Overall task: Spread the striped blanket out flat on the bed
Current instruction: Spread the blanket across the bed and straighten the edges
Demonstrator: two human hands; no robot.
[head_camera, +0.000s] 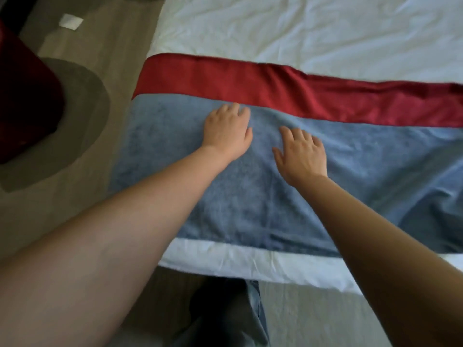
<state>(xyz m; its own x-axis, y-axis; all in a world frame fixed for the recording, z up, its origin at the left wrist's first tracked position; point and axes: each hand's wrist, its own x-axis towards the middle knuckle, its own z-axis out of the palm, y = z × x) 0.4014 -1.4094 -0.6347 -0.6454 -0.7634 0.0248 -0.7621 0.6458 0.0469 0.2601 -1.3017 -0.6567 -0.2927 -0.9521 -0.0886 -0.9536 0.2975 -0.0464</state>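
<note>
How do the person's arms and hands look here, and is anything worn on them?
Both are bare. The left hand and right hand have no gloves, and I see no rings. The left forearm and right forearm show no sleeves up to the frame edge, and neither wrist carries a watch or bracelet. The fingernails are too blurred to judge.

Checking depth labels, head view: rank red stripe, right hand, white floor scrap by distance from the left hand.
1. Red stripe, just past the left hand's fingertips.
2. Right hand, beside it on the blue band.
3. White scrap, on the floor, far left.
</note>
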